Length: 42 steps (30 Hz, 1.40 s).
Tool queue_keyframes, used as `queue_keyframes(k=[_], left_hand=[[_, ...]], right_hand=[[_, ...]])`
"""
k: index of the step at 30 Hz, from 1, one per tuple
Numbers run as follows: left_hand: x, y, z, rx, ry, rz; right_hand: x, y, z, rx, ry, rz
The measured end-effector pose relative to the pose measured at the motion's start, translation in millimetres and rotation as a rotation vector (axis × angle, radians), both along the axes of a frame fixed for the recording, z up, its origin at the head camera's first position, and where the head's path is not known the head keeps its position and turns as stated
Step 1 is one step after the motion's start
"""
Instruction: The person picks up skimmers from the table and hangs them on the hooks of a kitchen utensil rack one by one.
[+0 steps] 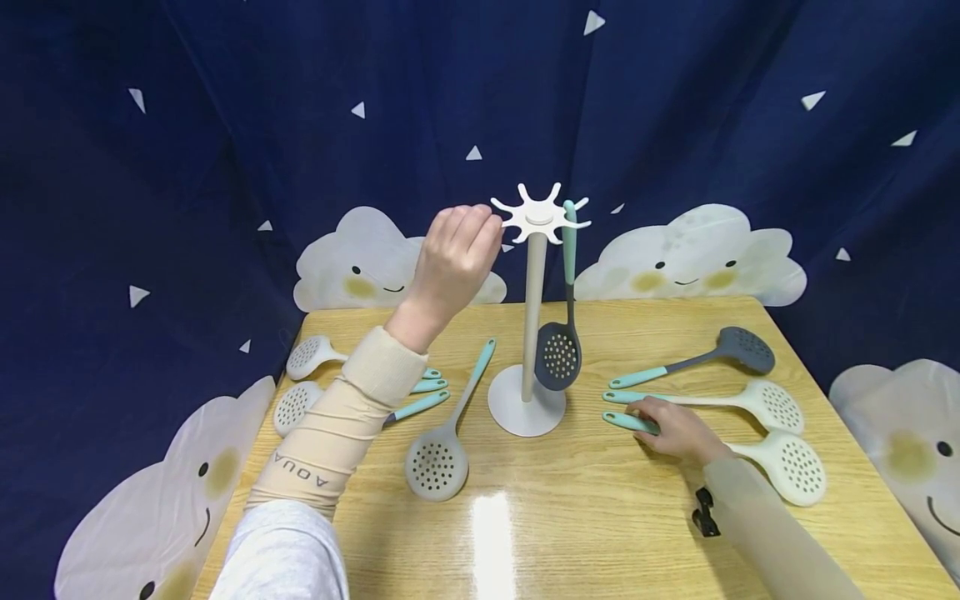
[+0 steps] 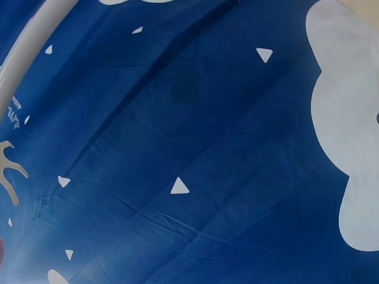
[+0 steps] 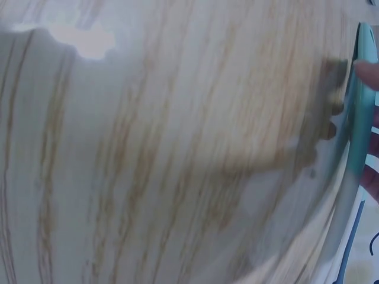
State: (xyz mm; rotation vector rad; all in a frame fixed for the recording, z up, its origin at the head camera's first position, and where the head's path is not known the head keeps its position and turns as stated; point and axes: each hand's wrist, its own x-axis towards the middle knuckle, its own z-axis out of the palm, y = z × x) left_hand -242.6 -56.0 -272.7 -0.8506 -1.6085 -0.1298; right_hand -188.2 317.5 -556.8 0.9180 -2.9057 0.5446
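Head view: a person's right hand [image 1: 678, 429] grips the teal handle [image 1: 630, 422] of one white skimmer [image 1: 797, 471], fingers curled around it, at the right of the counter [image 1: 585, 517] beside a second white skimmer [image 1: 776, 407] and one dark skimmer [image 1: 746, 350]. Another dark one hangs from the lone rack [image 1: 533, 308]. Left of its base lies one grey skimmer [image 1: 437, 465]; two pale heads [image 1: 295, 406] and three handle ends [image 1: 429, 386] flank the left arm [image 1: 337, 433]. The left hand's [image 1: 461, 254] fingers bend beside the hooks [image 1: 521, 194]; whether they hold anything cannot be told. Right wrist view adds fingertips against the handle.
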Motion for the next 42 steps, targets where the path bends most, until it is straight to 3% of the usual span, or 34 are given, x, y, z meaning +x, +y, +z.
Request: queue_keyframes(k=[18, 28, 42], left_hand=[[-0.8, 0.6, -0.8, 0.008, 0.006, 0.002], [-1.5, 0.1, -0.6, 0.008, 0.013, 0.003], [-1.1, 0.1, -0.1, 0.0, 0.027, 0.012]], right_hand=[[3.0, -1.4, 0.5, 0.052, -0.011, 0.014], [2.8, -5.2, 4.8, 0.069, 0.003, -0.077], [1.5, -17.6, 48.4, 0.014, 0.047, -0.198]])
